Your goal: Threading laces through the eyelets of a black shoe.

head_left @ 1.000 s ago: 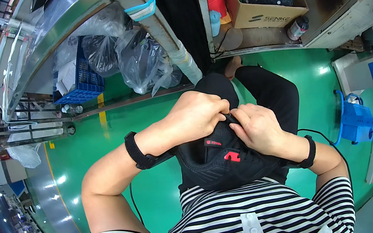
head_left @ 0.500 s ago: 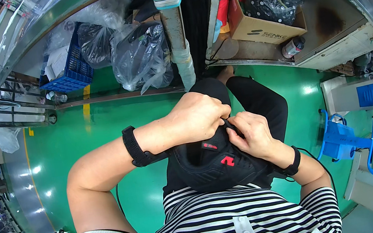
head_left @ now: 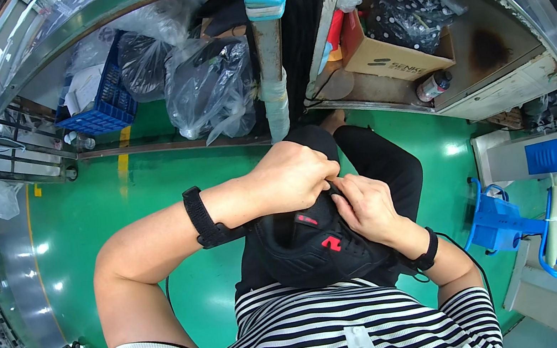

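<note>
Black shoe (head_left: 314, 256): left hand (head_left: 293, 175) at its far edge, right hand (head_left: 368, 208) on its right side, both narrowed, pinching it.

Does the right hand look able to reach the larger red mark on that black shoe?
Probably yes. The right hand is at the black shoe, near the larger red mark, which lies uncovered. It appears to pinch the shoe beside the left hand, so might need to let go first.

Factory workshop, glossy green floor (head_left: 89, 209) with yellow line markings (head_left: 123, 167), worn metal post (head_left: 268, 42), blue plastic crate (head_left: 101, 120), filled clear bags (head_left: 209, 98)
</note>
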`<control>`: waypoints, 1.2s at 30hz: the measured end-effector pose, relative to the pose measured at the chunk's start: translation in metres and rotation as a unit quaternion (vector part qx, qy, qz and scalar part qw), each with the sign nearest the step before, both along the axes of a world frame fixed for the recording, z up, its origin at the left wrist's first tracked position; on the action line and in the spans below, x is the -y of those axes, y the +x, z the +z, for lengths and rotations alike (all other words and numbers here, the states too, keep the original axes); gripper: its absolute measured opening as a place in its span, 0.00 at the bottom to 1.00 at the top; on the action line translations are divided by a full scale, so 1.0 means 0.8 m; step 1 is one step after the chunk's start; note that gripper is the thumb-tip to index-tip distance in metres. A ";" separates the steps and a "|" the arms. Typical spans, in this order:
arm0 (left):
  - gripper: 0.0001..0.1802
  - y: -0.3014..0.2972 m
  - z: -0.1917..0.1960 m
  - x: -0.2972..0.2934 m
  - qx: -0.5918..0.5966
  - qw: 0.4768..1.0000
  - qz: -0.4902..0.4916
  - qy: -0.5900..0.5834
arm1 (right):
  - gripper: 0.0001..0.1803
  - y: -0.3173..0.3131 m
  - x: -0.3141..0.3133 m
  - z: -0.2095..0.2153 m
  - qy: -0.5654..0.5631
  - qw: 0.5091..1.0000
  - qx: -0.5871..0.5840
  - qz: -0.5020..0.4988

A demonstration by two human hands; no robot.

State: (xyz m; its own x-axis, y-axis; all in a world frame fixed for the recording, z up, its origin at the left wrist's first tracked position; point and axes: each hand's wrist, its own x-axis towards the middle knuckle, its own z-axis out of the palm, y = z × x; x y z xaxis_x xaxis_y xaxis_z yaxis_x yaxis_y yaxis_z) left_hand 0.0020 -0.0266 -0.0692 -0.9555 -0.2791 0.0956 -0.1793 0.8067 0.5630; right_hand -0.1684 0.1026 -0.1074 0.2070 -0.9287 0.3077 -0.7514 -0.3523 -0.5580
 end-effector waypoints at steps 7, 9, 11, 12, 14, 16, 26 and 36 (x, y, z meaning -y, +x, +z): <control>0.06 0.002 -0.004 -0.005 0.010 1.000 0.016 0.012 | 0.10 -0.005 0.003 -0.010 0.019 0.997 0.056 0.046; 0.06 0.001 -0.004 -0.004 0.012 1.000 0.019 0.009 | 0.09 -0.004 0.001 -0.011 0.028 0.995 0.087 0.041; 0.06 0.001 -0.003 -0.002 0.007 0.999 0.020 0.033 | 0.09 -0.002 -0.001 -0.011 0.026 0.996 0.077 0.026; 0.06 0.001 -0.002 -0.002 0.006 0.999 0.018 0.032 | 0.10 -0.002 -0.002 -0.010 0.029 0.997 0.074 0.020; 0.07 0.000 -0.001 -0.001 -0.001 0.999 0.006 0.046 | 0.10 -0.002 -0.003 -0.008 0.022 0.997 0.070 0.010; 0.08 -0.001 0.001 -0.002 -0.003 1.000 -0.002 0.015 | 0.11 -0.002 -0.003 -0.007 0.020 0.997 0.067 0.011; 0.10 -0.001 0.007 -0.005 0.025 0.998 -0.013 -0.050 | 0.11 0.003 -0.005 -0.007 0.020 0.998 0.062 0.003; 0.10 -0.004 0.008 -0.002 0.027 0.998 -0.028 -0.054 | 0.10 0.005 -0.004 -0.011 0.011 0.998 0.060 -0.001</control>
